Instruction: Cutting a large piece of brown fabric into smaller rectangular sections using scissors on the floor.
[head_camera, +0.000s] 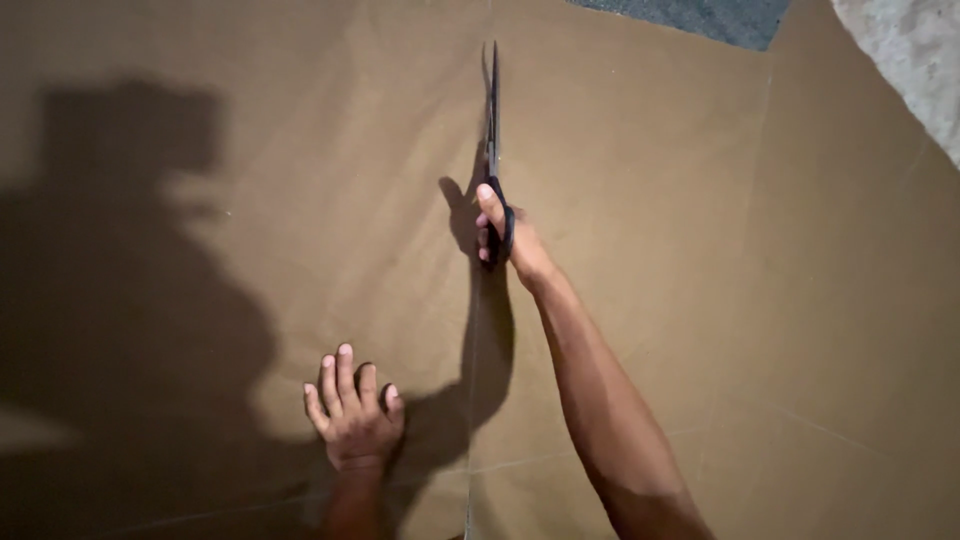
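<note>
A large sheet of brown fabric (300, 200) lies spread flat, covering almost the whole view; only at the far right corner does a strip of dark floor (720, 15) and a pale rough surface (900, 50) show past its edge. The right hand (505, 235) holds a pair of black-handled scissors (491, 130) out toward the far edge of the cloth, fingers (488, 205) curled through the loops, blades pointing away and drawn nearly together along a straight slit that runs back toward the near edge. The left hand (352, 415) rests palm down on the cloth near the near edge, to the left of the slit, its fingers spread wide and holding nothing.

The fabric looks thin, soft and light: it shows faint creases and lies limp, so it would likely shift or bunch under the blades unless pinned. A flat palm close beside the cut line seems the sound way to steady it, or pinching the cut edge taut. The scissors look long and stiff, best gripped at the handle loops.
</note>
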